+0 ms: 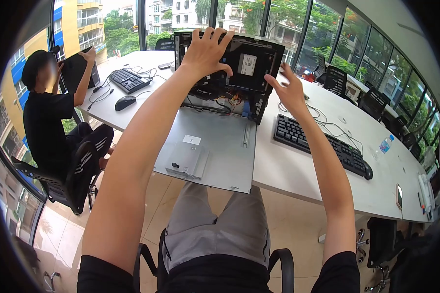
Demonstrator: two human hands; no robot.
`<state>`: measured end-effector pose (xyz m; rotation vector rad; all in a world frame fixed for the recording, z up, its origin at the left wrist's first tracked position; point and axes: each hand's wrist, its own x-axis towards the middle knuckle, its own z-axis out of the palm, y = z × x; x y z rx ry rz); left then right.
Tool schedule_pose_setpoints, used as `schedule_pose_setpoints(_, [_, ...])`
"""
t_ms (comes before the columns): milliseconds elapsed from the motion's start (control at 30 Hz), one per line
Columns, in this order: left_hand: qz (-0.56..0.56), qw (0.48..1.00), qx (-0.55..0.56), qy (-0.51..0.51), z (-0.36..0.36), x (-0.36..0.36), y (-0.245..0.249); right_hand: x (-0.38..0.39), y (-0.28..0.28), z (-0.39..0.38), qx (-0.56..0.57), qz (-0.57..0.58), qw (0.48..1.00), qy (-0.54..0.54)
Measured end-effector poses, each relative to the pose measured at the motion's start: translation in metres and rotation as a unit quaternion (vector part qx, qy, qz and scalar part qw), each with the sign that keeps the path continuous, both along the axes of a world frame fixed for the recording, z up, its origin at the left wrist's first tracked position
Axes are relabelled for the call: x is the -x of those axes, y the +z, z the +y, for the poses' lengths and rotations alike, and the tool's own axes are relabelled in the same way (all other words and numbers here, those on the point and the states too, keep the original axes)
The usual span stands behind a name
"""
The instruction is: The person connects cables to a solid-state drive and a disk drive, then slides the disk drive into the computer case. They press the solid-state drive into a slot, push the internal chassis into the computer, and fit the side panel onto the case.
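A small desktop computer case [220, 105] stands upright on the table with its inside facing me. Cables, a fan area and a black drive bracket with a white label [248, 64] show inside it. My left hand [208, 53] grips the top edge, fingers hooked over it and thumb bent down across the front. At the case's right side is my right hand [289, 90], its thumb by the edge and its fingers apart, slightly blurred. A grey metal side panel [225, 151] lies flat below the case, overhanging the table edge, with a raised metal box part [187, 157] on it.
Right of the case lie a black keyboard [322, 141], a mouse [365, 169], a water bottle [386, 144] and a phone [399, 196]. Another keyboard [129, 79] and mouse [125, 102] lie left. A seated person [54, 112] holds a black computer case [78, 71] there.
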<state>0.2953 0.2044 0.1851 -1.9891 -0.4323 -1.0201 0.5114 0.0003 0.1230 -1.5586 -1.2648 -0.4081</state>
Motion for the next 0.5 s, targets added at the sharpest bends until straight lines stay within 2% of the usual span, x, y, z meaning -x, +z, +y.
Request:
schedule_pose_setpoints(33, [-0.007,1.000,0.000,-0.001,0.000,-0.002,0.000,0.012,0.003,-0.002,-0.009,0.051,0.995,0.090])
schedule_pose_setpoints(133, [-0.022,1.000,-0.012,-0.017,0.003,-0.005,0.000,0.013,-0.002,0.007,-0.017,0.094,0.989,0.110])
schedule_pose_setpoints(167, [-0.028,0.999,-0.020,-0.025,0.003,-0.004,0.000,0.011,-0.003,0.009,-0.024,0.073,0.994,0.077])
schedule_pose_setpoints(267, [-0.033,0.999,-0.028,-0.026,0.001,-0.006,0.001,0.011,-0.002,0.013,-0.042,0.081,0.992,0.090])
schedule_pose_setpoints(300, [-0.034,0.999,-0.028,-0.022,0.000,-0.006,0.002,0.011,-0.002,0.010,-0.021,0.137,0.984,0.110])
schedule_pose_setpoints(500, [-0.006,1.000,-0.009,0.018,-0.006,-0.006,0.008,0.017,0.004,0.002,-0.050,0.201,0.968,0.143])
